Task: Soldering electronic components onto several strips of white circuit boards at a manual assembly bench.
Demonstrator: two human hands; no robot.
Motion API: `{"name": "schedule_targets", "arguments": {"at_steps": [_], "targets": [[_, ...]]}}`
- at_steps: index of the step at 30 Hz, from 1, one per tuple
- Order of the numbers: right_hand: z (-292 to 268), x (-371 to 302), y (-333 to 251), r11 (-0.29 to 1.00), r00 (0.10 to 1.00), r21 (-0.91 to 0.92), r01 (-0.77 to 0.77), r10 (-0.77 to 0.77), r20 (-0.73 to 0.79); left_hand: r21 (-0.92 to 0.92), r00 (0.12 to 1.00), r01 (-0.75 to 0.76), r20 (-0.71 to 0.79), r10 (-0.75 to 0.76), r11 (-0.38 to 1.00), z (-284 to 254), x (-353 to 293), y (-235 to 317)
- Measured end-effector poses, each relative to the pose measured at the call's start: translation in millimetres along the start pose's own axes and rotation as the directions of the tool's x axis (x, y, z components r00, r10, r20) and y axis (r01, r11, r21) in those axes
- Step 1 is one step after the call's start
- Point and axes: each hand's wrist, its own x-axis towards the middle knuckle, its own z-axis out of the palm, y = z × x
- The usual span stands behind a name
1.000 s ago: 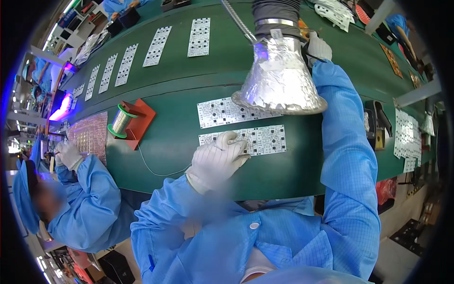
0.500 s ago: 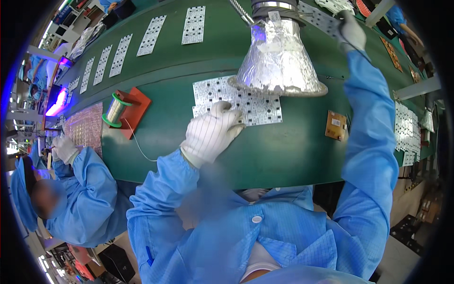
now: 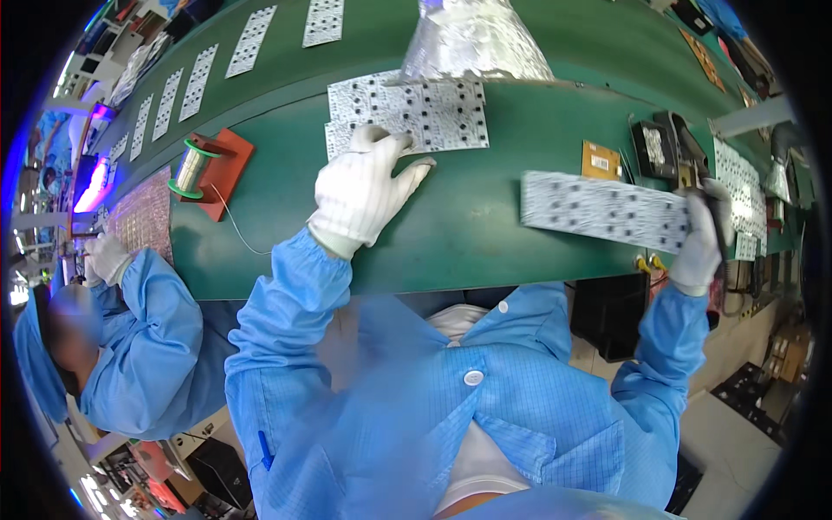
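My right hand [image 3: 700, 238], gloved in white, grips one end of a long white circuit board [image 3: 602, 208] with dark square parts, slightly blurred. A dark, slim thing [image 3: 722, 212] shows against the same hand; I cannot make out its kind. My gloved left hand [image 3: 360, 192] rests at the lower left edge of some overlapping white circuit boards [image 3: 442, 113] on the green bench. Its thumb stands apart from the bent fingers, with nothing between them. A small brown board [image 3: 600, 160] lies behind the held board.
A foil-wrapped hood [image 3: 472, 39] hangs over the back of the boards. Solder wire on a spool [image 3: 192, 169] sits on a red stand [image 3: 227, 173]. Black holders [image 3: 659, 147] stand at right. More boards [image 3: 250, 42] lie along the far green strip. A co-worker's gloved hand [image 3: 108, 258] is at left.
My right hand has come back from the far right with the white circuit board, now above the near bench. The left hand stays by the overlapping boards. The whole view has shifted.
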Motion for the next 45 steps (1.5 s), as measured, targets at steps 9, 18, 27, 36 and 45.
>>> {"name": "schedule_targets", "arguments": {"at_steps": [9, 18, 27, 36, 45], "targets": [[104, -55, 25, 0.994, 0.930, -0.048, 0.100, -0.076, 0.361, -0.128, 0.999, -0.040, 0.009, 0.041, 0.991, -16, -57, 55], [82, -53, 48, 0.816, 0.818, -0.118, 0.565, -0.537, 0.207, -0.228, 1.000, -0.027, 0.004, 0.029, 0.973, 16, -70, 83], [81, -66, 61, 0.958, 0.944, -0.030, 0.285, -0.275, 0.180, -0.154, 0.994, -0.106, -0.023, 0.104, 0.982, 24, -66, 87], [78, -70, 46, 0.988, 0.968, -0.021, 0.155, -0.148, 0.202, -0.221, 0.996, -0.085, 0.000, 0.088, 0.971, 17, -72, 85], [76, -73, 43, 0.993, 0.960, 0.036, 0.110, -0.115, 0.256, -0.219, 0.999, -0.032, 0.016, 0.036, 0.975, 7, -79, 73]]}}
